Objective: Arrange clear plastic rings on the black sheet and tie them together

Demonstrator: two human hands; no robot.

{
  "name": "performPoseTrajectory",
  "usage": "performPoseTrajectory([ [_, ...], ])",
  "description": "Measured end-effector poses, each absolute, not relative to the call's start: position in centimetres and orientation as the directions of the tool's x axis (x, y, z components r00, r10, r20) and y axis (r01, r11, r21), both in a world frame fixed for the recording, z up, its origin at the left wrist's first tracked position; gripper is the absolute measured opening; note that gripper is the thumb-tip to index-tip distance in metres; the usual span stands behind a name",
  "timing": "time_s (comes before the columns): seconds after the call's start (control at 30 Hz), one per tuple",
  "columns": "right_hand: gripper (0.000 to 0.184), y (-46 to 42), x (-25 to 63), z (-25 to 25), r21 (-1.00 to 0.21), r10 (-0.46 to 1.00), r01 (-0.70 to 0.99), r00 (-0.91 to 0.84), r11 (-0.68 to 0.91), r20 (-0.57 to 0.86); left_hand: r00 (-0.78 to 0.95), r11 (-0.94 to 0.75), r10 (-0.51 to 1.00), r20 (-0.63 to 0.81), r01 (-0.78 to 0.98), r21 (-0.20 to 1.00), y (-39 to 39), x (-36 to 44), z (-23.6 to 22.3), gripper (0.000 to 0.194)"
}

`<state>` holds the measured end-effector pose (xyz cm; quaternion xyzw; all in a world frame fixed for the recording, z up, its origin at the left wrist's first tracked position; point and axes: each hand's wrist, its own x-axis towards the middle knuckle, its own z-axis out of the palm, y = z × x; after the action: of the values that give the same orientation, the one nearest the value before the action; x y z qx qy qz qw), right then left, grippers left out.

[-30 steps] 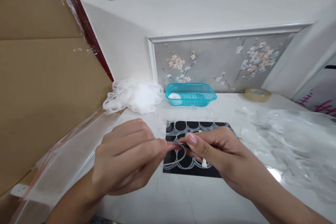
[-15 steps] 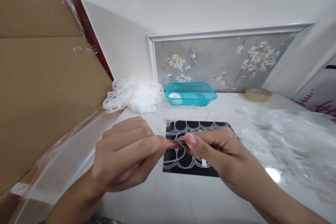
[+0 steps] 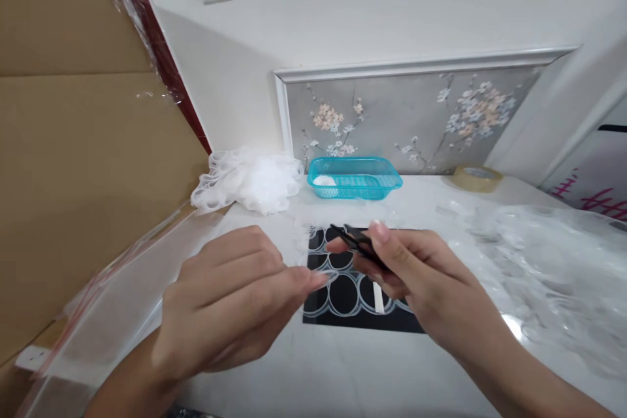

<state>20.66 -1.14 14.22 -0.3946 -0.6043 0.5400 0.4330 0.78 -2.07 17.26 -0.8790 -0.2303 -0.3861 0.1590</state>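
Fingertips pinched, my left hand (image 3: 235, 300) holds a thin, translucent white strip (image 3: 332, 272), whose short end sticks out to the right. In my right hand (image 3: 416, 268) are small black thread snips (image 3: 360, 245), their two pointed tips slightly apart and aimed to the left. The tips are above and clear of the strip. Below both hands lies a black sheet (image 3: 343, 294) with white rings in rows, partly covered by my right hand. A small white slip (image 3: 378, 298) rests on it.
A heap of white stringy loops (image 3: 255, 183) and a turquoise plastic basket (image 3: 355, 192) with a white round thing inside stand by the wall. Tape (image 3: 476, 178) lies at the back right. Clear plastic pieces (image 3: 548, 261) spread over the right side; cardboard (image 3: 88, 144) rises on the left.
The snips have drawn up and away from the left fingertips, and their tips are now apart. The looped strip between the hands no longer shows; only a short end does. My left hand moved slightly left.
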Motion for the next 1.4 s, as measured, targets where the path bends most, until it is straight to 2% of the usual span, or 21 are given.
performPoseTrajectory([
  [0.1, 0.048, -1.2, 20.9, 14.5, -0.995, 0.923, -0.041, -0.371, 0.094, 0.103, 0.568, -0.849, 0.264, 0.779, 0.52, -0.091, -2.1, 0.7, 17.2, 0.017],
  [0.23, 0.029, -1.5, 20.8, 14.6, -0.999, 0.885, -0.025, -0.462, 0.041, 0.048, 0.665, -0.862, 0.265, 0.698, 0.487, -0.136, -1.9, 0.6, 17.7, 0.011],
  [0.3, 0.019, -1.6, 20.6, 14.6, -0.999, 0.875, -0.039, -0.484, 0.008, 0.026, 0.657, -0.864, 0.252, 0.711, 0.484, -0.141, -1.8, 0.7, 17.7, 0.012],
  [0.5, 0.007, -1.5, 20.5, 14.7, -0.996, 0.87, -0.094, -0.49, 0.008, 0.054, 0.633, -0.857, 0.241, 0.736, 0.495, -0.144, -1.9, 0.8, 17.7, 0.013],
  [0.8, 0.01, -1.7, 20.6, 14.8, -0.996, 0.864, -0.094, -0.502, -0.014, 0.035, 0.649, -0.883, 0.236, 0.723, 0.453, -0.118, -1.7, 0.7, 17.8, 0.016],
  [1.0, 0.013, -1.7, 20.7, 14.7, -0.996, 0.862, -0.084, -0.506, -0.023, 0.023, 0.739, -0.891, 0.266, 0.619, 0.433, -0.134, -1.5, 0.7, 18.1, 0.017],
  [1.23, 0.013, -1.5, 20.8, 14.7, -0.996, 0.85, -0.085, -0.525, -0.003, 0.042, 0.707, -0.901, 0.24, 0.665, 0.417, -0.118, -1.1, 0.8, 17.6, 0.014],
  [1.4, 0.014, -1.2, 21.0, 14.6, -0.994, 0.844, -0.109, -0.533, 0.003, 0.061, 0.732, -0.889, 0.249, 0.634, 0.432, -0.15, -1.3, 0.7, 17.9, 0.013],
])
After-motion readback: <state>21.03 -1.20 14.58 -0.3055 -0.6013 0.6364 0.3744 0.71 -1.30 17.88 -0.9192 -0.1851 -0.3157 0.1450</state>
